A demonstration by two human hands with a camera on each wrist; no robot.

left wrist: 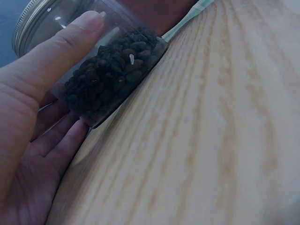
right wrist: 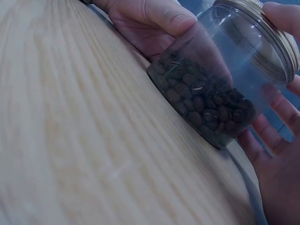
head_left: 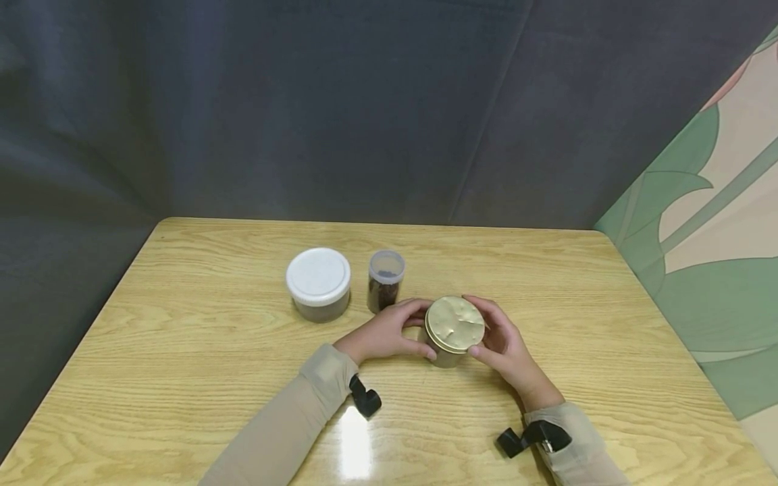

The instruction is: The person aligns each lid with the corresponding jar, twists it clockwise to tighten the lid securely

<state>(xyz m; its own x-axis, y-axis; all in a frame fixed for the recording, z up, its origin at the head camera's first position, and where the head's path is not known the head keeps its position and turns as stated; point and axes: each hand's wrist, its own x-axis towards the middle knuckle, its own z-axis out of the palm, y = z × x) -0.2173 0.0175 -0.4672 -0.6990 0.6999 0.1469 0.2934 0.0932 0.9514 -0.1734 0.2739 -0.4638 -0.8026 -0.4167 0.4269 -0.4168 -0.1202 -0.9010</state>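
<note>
A clear jar with a dented gold lid stands on the table between both hands. Dark brown beans, resembling coffee beans, fill its lower part, as the wrist views show. My left hand holds the jar's body from the left, its thumb along the near side and the fingers partly hidden behind. From the right, my right hand grips the lid, thumb at the near rim and a finger at the far edge. In the right wrist view its other fingers reach behind the jar.
A wide tub with a white lid stands on the wooden table left of the hands. Just behind my left hand is a small clear container with dark contents. Dark cloth hangs behind the table's far edge.
</note>
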